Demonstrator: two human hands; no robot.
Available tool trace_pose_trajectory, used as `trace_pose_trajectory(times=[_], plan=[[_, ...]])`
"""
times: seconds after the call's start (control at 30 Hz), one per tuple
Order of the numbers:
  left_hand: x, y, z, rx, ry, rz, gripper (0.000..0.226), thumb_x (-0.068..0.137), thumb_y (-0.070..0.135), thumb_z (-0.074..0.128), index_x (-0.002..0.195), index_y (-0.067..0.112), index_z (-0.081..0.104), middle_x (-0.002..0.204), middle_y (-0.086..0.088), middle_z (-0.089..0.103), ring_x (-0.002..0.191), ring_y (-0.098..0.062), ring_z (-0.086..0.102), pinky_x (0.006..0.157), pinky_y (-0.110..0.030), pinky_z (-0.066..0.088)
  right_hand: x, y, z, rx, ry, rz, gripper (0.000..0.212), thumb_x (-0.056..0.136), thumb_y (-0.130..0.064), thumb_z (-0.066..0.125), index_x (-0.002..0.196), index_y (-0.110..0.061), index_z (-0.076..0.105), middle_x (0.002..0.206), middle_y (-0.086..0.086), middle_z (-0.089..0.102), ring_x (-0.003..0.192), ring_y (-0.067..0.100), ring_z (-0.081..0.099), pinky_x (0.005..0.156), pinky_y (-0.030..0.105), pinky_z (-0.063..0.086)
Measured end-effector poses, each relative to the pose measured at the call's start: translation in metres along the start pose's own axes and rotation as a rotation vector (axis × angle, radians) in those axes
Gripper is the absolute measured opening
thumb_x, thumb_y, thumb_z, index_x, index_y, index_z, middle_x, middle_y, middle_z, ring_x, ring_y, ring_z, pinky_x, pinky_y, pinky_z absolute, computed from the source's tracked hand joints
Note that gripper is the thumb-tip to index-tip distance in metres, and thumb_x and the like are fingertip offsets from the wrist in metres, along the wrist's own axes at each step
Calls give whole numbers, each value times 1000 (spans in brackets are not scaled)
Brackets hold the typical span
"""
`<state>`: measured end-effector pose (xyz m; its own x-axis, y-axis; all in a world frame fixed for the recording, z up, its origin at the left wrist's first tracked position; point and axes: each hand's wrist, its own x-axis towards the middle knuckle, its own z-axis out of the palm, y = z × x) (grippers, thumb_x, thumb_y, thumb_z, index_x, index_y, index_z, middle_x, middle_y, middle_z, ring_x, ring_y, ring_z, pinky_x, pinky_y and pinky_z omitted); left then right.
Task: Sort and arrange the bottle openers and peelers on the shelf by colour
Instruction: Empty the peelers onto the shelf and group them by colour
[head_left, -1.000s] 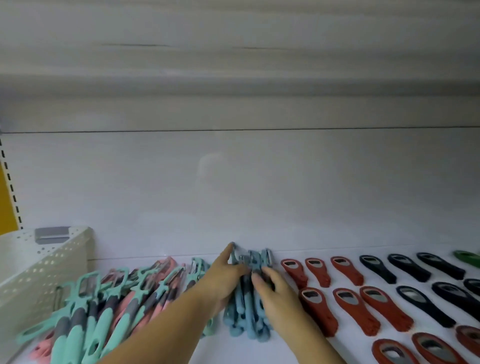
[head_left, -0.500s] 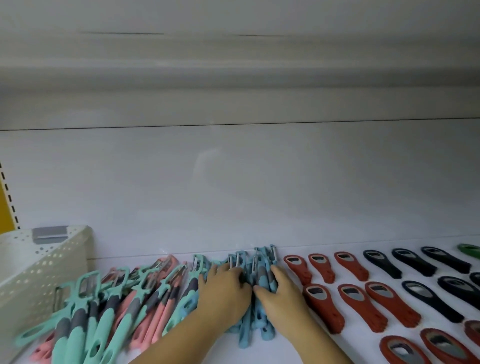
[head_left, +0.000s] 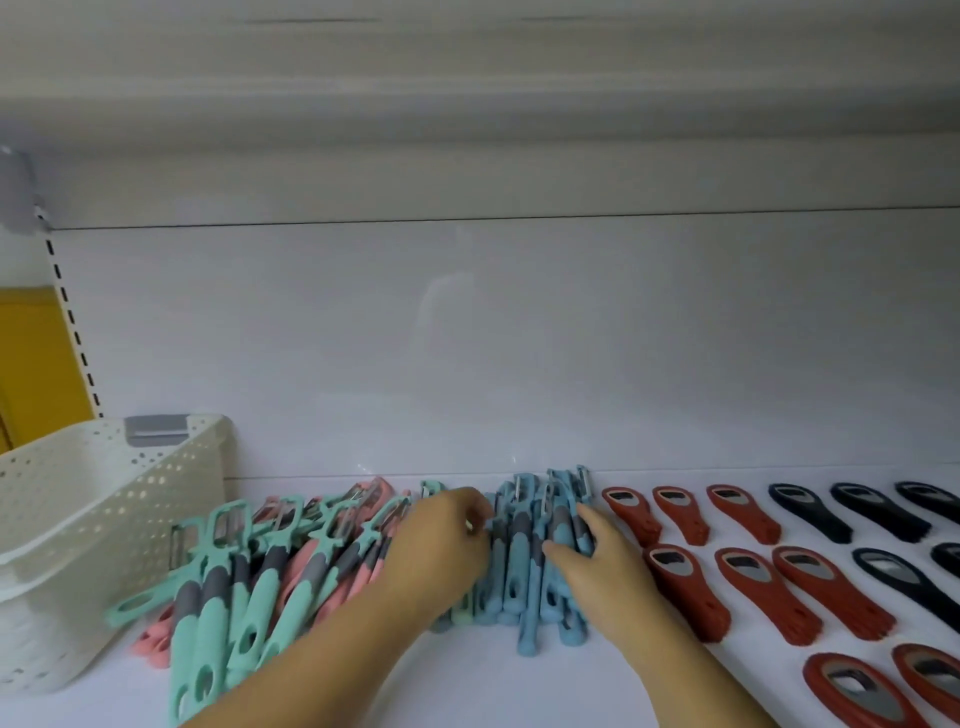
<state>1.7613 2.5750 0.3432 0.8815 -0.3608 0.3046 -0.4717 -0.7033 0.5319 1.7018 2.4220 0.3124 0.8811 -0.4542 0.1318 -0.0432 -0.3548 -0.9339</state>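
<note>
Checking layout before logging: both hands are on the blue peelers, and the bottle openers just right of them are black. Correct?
Not quite. Just right of the blue peelers lie red bottle openers; the black bottle openers lie further right. The left hand and right hand are on the blue peelers, per the head view.

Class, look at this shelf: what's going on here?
A person holds a bunch of blue peelers between the left hand and the right hand. Mint and pink peelers lie heaped to the left, beside a white basket; red bottle openers and black ones lie in rows to the right.
</note>
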Motion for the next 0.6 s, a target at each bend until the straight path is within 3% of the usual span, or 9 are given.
trace_pose_trajectory(times=[0.07,0.17,0.27,0.37,0.47,0.6], plan=[[1,-16,-9,318,-62,-6,19,85,20,50,99,20,62,100,1,63,90,-19,61,71,-27,48,0,0,0,-5,7,-1,48,88,-17,64,133,-21,48,101,-11,44,88,6,45,81,18,36],[-1,-27,-19,492,-118,-71,19,83,36,54,87,18,58,89,2,59,82,-17,60,62,-27,45,-1,-1,1,-6,1,10,48,87,-16,65,132,-19,50,98,-12,45,92,7,46,84,20,37],[5,-24,-21,669,-165,-62,34,84,50,54,98,18,54,95,1,58,87,-18,58,68,-28,43,-2,-1,1,4,-23,15,53,86,-16,66,135,-21,47,108,-9,50,98,8,48,86,21,39],[14,-15,-21,775,-252,-89,30,84,44,53,95,16,57,86,2,56,79,-18,55,64,-27,42,-3,0,2,15,-56,30,58,85,-14,66,138,-24,45,113,-10,53,100,9,54,83,20,43],[22,-5,-23,816,-337,-99,22,82,36,54,95,18,55,83,3,54,81,-18,55,68,-27,44,-4,0,1,25,-47,27,57,86,-12,63,138,-24,44,101,-15,52,88,0,54,67,11,41],[25,2,-32,699,-322,-163,9,81,24,49,82,15,48,75,3,51,74,-17,53,66,-26,43,-6,-2,-2,31,-33,32,56,88,-13,63,139,-23,43,91,-23,45,75,-9,46,54,7,39]])
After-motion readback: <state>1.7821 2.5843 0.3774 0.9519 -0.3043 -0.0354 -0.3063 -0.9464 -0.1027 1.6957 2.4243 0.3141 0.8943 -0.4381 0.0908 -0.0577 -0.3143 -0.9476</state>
